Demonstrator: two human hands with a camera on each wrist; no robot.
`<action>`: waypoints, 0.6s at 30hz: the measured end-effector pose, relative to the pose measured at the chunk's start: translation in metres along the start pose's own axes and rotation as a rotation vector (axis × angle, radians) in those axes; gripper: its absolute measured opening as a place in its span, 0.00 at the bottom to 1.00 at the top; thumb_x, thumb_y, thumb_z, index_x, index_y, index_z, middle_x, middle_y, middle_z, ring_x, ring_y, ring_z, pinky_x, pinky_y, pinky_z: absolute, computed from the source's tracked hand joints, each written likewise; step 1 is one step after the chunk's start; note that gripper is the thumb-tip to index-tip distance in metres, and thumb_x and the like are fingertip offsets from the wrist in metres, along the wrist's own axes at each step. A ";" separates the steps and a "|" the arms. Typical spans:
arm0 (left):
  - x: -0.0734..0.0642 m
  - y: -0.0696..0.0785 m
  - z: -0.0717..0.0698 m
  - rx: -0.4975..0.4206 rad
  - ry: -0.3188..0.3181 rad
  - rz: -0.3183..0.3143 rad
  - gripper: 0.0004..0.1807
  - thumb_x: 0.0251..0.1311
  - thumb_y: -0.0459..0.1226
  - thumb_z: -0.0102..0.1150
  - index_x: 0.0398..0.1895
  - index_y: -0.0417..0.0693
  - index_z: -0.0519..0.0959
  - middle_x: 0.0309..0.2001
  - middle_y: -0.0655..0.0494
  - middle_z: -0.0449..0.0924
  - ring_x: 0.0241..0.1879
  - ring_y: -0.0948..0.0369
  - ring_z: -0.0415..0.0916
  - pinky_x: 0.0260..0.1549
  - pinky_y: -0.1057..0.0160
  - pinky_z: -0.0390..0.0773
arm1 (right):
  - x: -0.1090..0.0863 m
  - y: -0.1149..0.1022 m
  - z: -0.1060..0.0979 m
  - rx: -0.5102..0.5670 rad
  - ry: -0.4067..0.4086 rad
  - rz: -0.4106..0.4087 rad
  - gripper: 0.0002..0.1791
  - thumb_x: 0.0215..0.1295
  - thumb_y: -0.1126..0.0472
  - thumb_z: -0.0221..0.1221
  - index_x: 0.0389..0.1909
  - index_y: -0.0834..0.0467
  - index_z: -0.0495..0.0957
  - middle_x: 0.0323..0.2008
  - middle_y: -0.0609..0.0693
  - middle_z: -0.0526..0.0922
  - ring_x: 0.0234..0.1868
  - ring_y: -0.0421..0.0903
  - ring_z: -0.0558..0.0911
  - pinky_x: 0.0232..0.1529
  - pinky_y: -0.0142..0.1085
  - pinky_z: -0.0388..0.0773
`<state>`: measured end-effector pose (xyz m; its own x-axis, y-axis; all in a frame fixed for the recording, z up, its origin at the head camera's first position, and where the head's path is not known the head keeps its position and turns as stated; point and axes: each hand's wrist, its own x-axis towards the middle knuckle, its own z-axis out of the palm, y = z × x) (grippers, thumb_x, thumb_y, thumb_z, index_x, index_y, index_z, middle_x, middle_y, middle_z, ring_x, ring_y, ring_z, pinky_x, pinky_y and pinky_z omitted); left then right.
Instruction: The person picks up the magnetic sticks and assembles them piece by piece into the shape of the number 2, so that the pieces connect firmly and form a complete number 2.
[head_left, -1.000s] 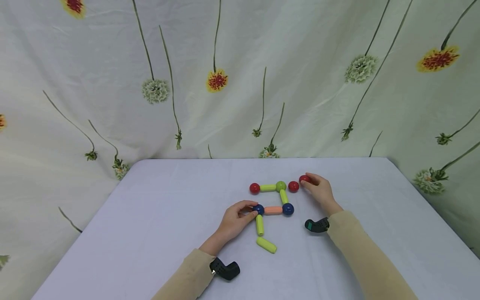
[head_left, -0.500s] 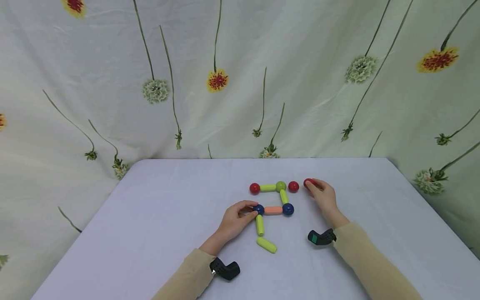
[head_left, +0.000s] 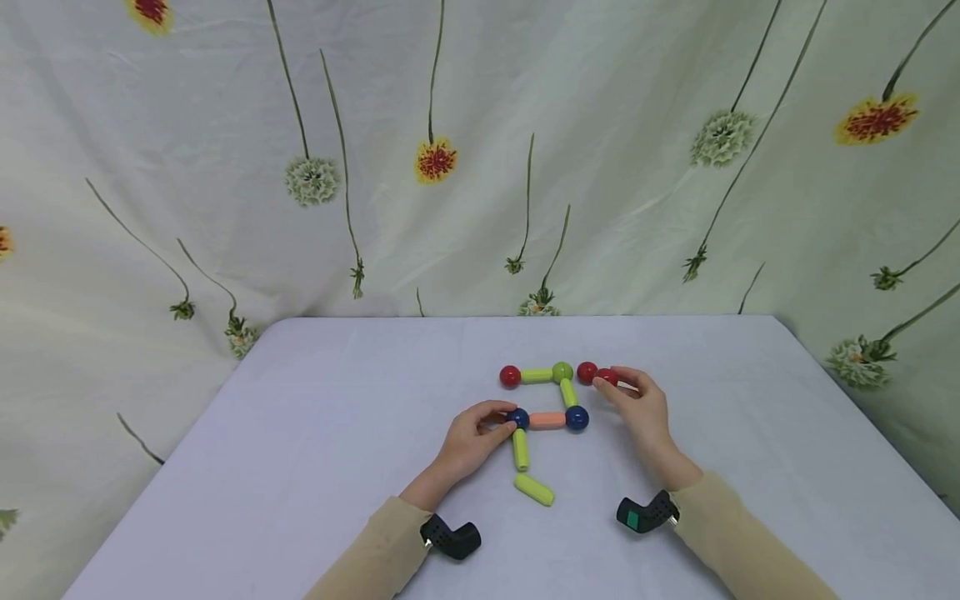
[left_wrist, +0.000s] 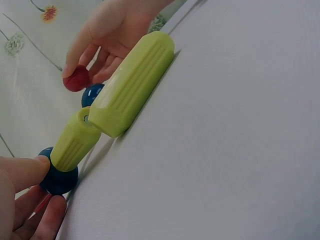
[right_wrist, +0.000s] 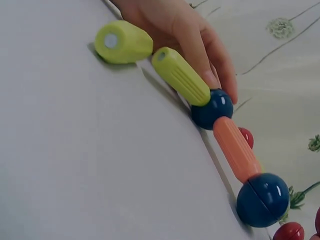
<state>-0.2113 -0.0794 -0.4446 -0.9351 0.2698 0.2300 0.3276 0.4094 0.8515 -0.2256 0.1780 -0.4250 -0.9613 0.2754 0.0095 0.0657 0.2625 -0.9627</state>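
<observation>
My left hand (head_left: 467, 442) pinches a blue ball (head_left: 517, 417) between thumb and fingers. From that ball a yellow-green rod (head_left: 521, 451) extends toward me, and a salmon rod (right_wrist: 236, 150) runs right to a second blue ball (head_left: 577, 418). Another green rod (head_left: 568, 394) links this one to a green ball (head_left: 562, 372). A further green rod (head_left: 536, 376) joins the green ball to a red ball (head_left: 510, 377) at its left. My right hand (head_left: 642, 410) pinches a red ball (left_wrist: 76, 78) close beside another red ball (head_left: 587, 372); whether they touch I cannot tell.
A loose yellow-green rod (head_left: 534, 489) lies just in front of the joined pieces. The white-covered table (head_left: 300, 467) ends at a back edge, with a flower-print cloth (head_left: 480, 208) hanging behind it.
My right hand moved right and toward me with its red ball, then back left beside the other red ball. My left hand and the joined pieces have stayed put.
</observation>
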 end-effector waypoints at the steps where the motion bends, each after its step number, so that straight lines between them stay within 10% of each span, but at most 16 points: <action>1: 0.000 0.000 0.000 -0.003 0.000 0.000 0.14 0.61 0.40 0.60 0.50 0.50 0.80 0.48 0.55 0.79 0.45 0.58 0.74 0.36 0.68 0.74 | -0.003 -0.001 0.001 0.001 -0.002 -0.005 0.32 0.57 0.45 0.64 0.57 0.58 0.70 0.54 0.54 0.73 0.51 0.49 0.73 0.45 0.31 0.71; 18: 0.001 -0.003 0.001 -0.007 0.001 0.009 0.14 0.61 0.40 0.60 0.50 0.50 0.80 0.47 0.55 0.79 0.44 0.58 0.74 0.35 0.68 0.74 | -0.059 -0.002 0.017 0.123 -0.100 -0.133 0.28 0.55 0.63 0.67 0.56 0.63 0.71 0.50 0.58 0.77 0.49 0.51 0.76 0.43 0.23 0.74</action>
<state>-0.2130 -0.0797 -0.4471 -0.9324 0.2723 0.2378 0.3346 0.4012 0.8527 -0.1731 0.1457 -0.4282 -0.9815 0.1506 0.1180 -0.0913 0.1736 -0.9806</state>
